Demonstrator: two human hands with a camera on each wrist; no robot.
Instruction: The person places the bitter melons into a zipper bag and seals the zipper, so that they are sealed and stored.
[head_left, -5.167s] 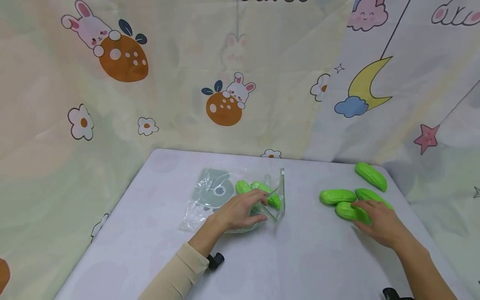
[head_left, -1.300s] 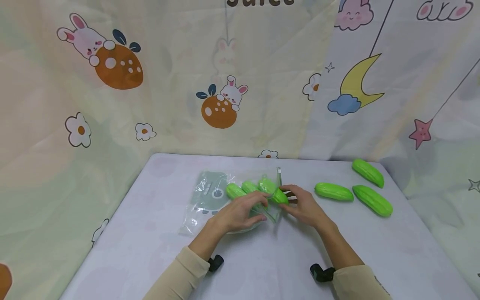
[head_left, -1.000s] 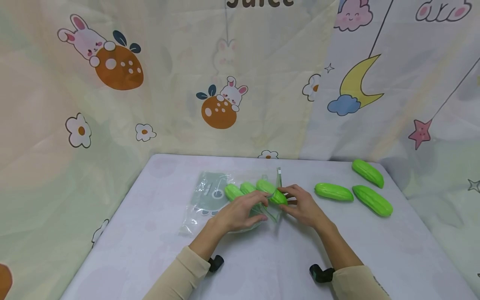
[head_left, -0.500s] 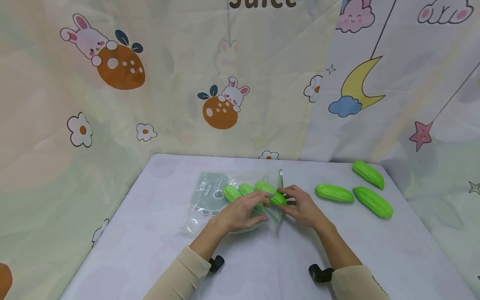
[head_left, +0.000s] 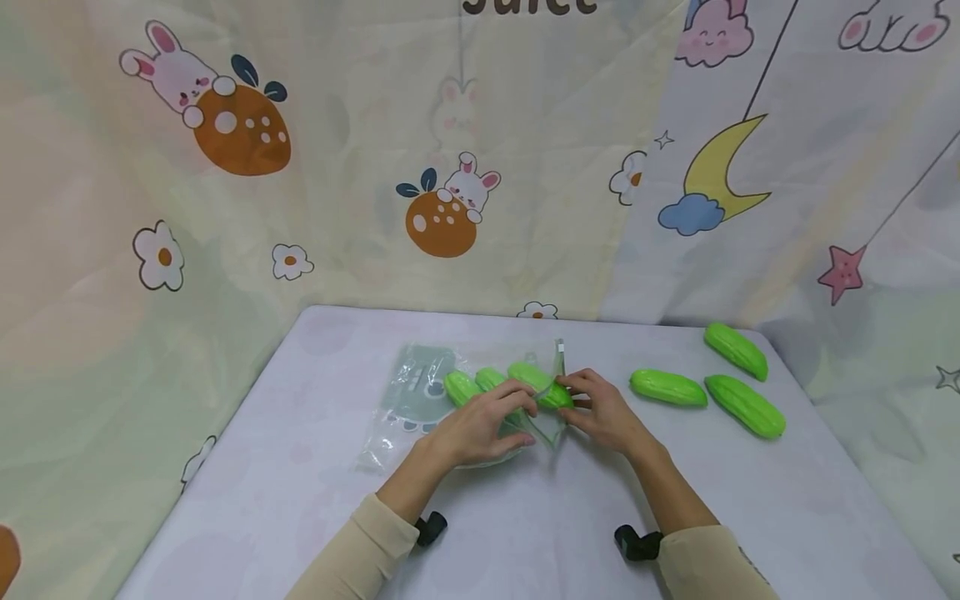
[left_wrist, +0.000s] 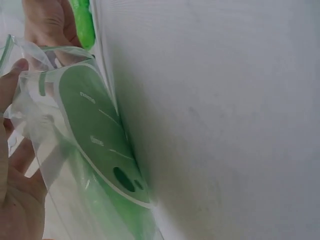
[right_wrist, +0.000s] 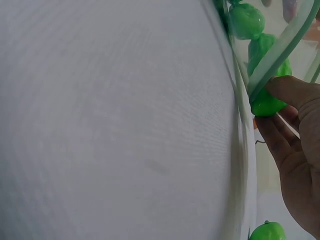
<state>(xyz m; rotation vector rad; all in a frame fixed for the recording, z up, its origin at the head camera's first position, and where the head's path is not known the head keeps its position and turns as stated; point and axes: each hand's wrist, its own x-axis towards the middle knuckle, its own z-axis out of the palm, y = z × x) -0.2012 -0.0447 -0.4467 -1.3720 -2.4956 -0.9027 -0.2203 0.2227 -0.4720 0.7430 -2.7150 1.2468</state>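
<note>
A clear plastic zip bag [head_left: 416, 437] with a grey-green cartoon print lies on the table, its mouth facing right. Two bright green toy cucumbers, one of them at the far left [head_left: 459, 386], lie inside. My left hand [head_left: 480, 425] holds the bag's mouth open; in the left wrist view its thumb and fingers are at the clear rim. My right hand [head_left: 606, 414] grips the outer end of another toy cucumber [head_left: 553, 395], which is partly inside the mouth. The right wrist view shows thumb and fingers on that cucumber's end [right_wrist: 267, 106], beside the bag's edge strip [right_wrist: 285, 50].
Three more toy cucumbers lie on the table's right side: one nearest the bag [head_left: 667, 388], one at the back [head_left: 737, 351] and one in front [head_left: 746, 406]. A printed cloth [head_left: 555, 250] hangs behind the white table [head_left: 517, 533].
Since the earliest frame, my right hand has come left from the pile to the bag with a toy cucumber. Lately the cucumbers in the bag have shifted slightly left. My left hand stays put.
</note>
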